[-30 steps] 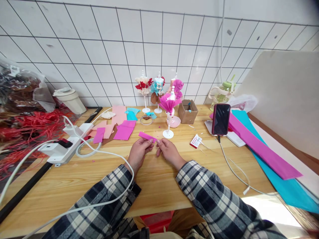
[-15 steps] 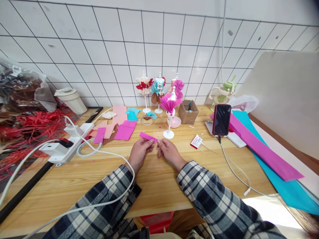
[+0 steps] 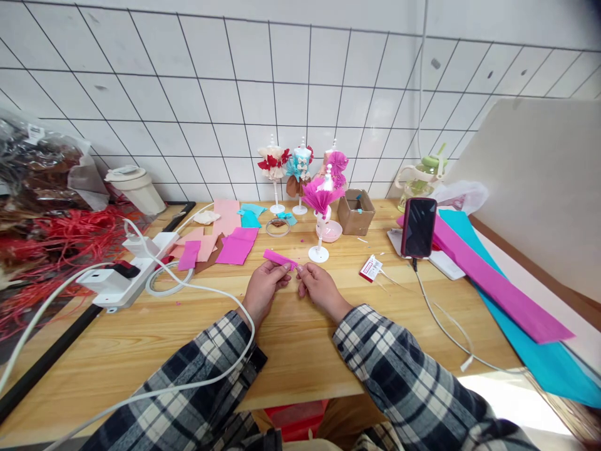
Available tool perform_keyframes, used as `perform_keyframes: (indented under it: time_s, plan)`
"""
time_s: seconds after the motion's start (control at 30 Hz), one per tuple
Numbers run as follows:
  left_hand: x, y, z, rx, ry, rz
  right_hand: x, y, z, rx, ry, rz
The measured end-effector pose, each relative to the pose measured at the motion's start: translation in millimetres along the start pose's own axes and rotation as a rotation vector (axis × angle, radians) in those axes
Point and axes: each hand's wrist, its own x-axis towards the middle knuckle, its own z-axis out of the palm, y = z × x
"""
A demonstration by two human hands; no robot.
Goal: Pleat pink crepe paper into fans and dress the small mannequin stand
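A narrow folded strip of magenta crepe paper [image 3: 278, 257] is pinched between my two hands above the wooden table. My left hand [image 3: 265, 287] grips its middle, with the free end pointing up and left. At its right end, my right hand [image 3: 321, 289] holds it between thumb and fingers; that tip is mostly hidden. Just beyond my hands stands a small white mannequin [image 3: 318, 235] on a round base, wearing a pleated magenta paper skirt [image 3: 322, 195]. Left of my hands lie a magenta paper square [image 3: 238, 245] and a smaller magenta piece [image 3: 189, 255].
Dressed mannequins [image 3: 276, 181] stand by the wall beside a cardboard box [image 3: 355, 213] and a pink bowl [image 3: 332, 231]. A white cable [image 3: 216, 289] crosses my left forearm from the power strip [image 3: 136, 275]. A phone [image 3: 419, 227] and long paper strips [image 3: 502, 279] are on the right.
My hands and the magenta strip keep almost the same pose. The whole view has shifted very slightly.
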Motion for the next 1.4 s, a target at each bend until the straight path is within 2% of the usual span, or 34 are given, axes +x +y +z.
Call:
perform_keyframes:
  time_s: [0.37, 0.77, 1.07, 1.4]
  plan:
    - [-0.5, 0.6, 0.1, 0.024, 0.004, 0.002, 4.0, 8.4, 0.0, 0.029, 0.005, -0.063]
    - [0.3, 3.8, -0.6, -0.088, 0.039, -0.001, 3.0, 7.1, -4.1, -0.054, -0.016, -0.013]
    - [0.9, 1.4, -0.9, -0.077, -0.021, 0.023, 0.1, 2.3, -5.3, -0.106, -0.041, -0.009]
    - [-1.2, 3.3, 0.7, -0.022, -0.026, 0.055, 1.3, 3.2, -5.7, -0.103, -0.032, -0.028]
